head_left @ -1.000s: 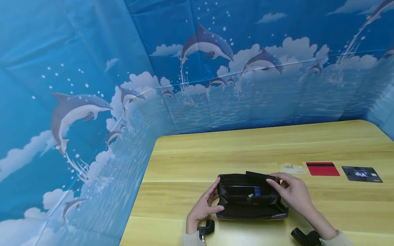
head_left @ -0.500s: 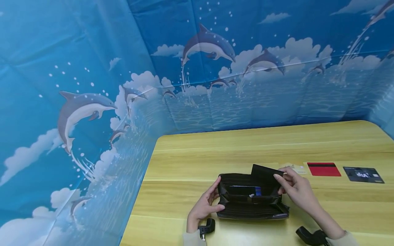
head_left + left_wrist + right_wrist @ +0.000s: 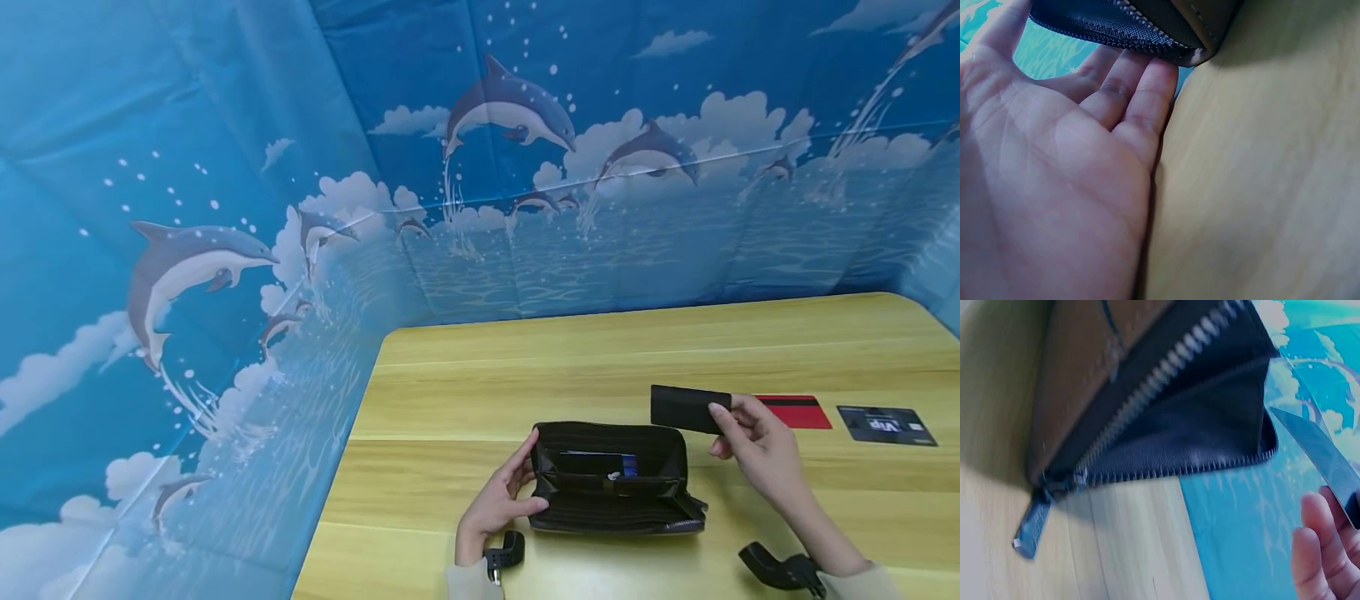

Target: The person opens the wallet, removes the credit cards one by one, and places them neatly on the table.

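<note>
A dark zip-around wallet (image 3: 585,512) lies unzipped on the table, its compartments spread and facing up. My left hand (image 3: 498,500) grips its left end, fingers at the far corner and thumb on the near edge. In the left wrist view, the fingers (image 3: 1150,94) reach behind the zipped edge. Between thumb and fingers my right hand (image 3: 761,442) pinches a black card (image 3: 686,408), held above the table just beyond the wallet's right end. The right wrist view shows that card (image 3: 1325,453) apart from the wallet (image 3: 1197,425). A blue-marked item (image 3: 628,465) sits inside the wallet.
A red card (image 3: 798,412) with a dark stripe lies behind my right hand, partly covered by it. Right of it is a dark VIP card (image 3: 885,426). The wooden table (image 3: 480,375) meets a blue dolphin-print sheet (image 3: 465,258) at its back and left.
My right hand has drawn the black card up out of the wallet and moved it right. It now hides the pale card on the table. My left hand stays on the wallet.
</note>
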`<state>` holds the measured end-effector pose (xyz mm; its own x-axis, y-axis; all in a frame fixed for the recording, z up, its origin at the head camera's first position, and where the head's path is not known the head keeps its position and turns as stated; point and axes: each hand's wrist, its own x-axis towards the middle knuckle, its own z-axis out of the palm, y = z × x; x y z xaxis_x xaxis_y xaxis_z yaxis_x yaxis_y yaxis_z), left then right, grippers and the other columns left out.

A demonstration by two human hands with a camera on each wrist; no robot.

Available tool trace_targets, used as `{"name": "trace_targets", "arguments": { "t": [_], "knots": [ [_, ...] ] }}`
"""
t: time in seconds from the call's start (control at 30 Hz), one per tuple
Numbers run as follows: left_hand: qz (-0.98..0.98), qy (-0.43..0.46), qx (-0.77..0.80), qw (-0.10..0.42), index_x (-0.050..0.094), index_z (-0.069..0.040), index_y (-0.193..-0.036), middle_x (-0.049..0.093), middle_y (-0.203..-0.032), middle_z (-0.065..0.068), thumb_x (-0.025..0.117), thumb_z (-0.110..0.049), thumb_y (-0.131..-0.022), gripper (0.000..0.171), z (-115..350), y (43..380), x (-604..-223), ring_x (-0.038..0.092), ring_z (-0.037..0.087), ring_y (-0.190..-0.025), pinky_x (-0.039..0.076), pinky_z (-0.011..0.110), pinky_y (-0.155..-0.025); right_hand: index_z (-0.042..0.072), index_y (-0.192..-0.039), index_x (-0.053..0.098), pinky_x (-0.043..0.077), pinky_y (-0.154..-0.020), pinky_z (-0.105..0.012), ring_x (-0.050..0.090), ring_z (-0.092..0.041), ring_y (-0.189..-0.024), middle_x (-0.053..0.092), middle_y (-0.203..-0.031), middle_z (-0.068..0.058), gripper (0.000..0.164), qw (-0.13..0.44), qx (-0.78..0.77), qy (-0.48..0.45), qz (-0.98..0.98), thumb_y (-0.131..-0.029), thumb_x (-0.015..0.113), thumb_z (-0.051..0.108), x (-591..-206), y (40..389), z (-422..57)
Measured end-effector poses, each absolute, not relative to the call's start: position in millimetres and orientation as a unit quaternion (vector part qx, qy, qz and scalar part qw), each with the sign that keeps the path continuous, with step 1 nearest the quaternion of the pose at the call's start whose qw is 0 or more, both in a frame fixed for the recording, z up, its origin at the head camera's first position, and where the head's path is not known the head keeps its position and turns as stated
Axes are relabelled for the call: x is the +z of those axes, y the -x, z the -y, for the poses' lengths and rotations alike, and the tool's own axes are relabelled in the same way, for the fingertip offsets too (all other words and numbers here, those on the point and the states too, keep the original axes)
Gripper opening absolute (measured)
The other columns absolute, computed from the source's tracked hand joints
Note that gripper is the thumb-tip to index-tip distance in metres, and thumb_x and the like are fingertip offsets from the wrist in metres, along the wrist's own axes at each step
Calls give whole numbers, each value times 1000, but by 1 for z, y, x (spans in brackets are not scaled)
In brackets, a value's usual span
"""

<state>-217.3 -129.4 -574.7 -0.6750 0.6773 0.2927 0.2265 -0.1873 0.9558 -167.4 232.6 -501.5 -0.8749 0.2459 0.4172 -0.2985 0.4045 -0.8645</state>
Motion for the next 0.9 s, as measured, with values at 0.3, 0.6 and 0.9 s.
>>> {"name": "trace_targets", "arguments": {
  "t": [0.3, 0.6, 0.9],
  "knots": [
    [-619, -371, 673, 162, 15, -11, -153, 32, -148, 14, 67, 0, -86, 85, 127, 215, -575, 38, 24, -129, 32, 39, -106, 22, -105, 51, 47, -40, -23, 57, -9, -43, 60, -56, -17, 5, 258, 528, 39, 808, -100, 50, 21, -528, 173, -276],
    [-631, -362, 663, 178, 11, -2, -151, 25, -150, 22, 65, 8, -85, 87, 128, 209, -562, 36, 25, -130, 29, 46, -107, 6, -103, 51, 36, -39, -21, 57, -15, -45, 65, -58, -8, 21, 197, 474, 95, 853, -98, 54, 27, -523, 161, -288],
    [-630, -343, 672, 184, 16, -17, -153, 27, -152, 10, 69, -2, -86, 87, 130, 210, -575, 34, 26, -131, 29, 38, -107, 3, -109, 53, 33, -54, -24, 57, -20, -49, 68, -66, -5, 38, 56, 424, 85, 900, -99, 47, 39, -537, 154, -294]
  ]
}}
